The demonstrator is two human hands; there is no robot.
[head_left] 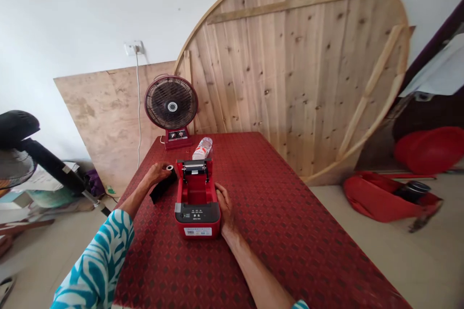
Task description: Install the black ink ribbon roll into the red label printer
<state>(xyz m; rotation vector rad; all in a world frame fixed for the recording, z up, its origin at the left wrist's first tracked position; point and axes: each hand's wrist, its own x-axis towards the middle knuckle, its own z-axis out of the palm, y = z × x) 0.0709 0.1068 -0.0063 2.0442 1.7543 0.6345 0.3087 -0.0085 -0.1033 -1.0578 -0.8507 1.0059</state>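
Red printer (pixel 197 212), left grip (pixel 157 174) holding black roll (pixel 164 187), right grip (pixel 225 206) open on its edge

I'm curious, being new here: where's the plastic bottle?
In the head view, the plastic bottle lies on the red tablecloth, just behind the open red printer and to the right of the desk fan.

Table (pixel 279 222), top covered in dark red cloth with a diamond pattern. Directly on it: 1 red compact printer (pixel 197 215), lid open, left of centre; 1 black strip (pixel 162 187) just beside the printer's left side; 1 plastic bottle (pixel 202 148) lying on its side just behind the printer; 1 desk fan (pixel 171 102), upright at the far edge, facing the near end.
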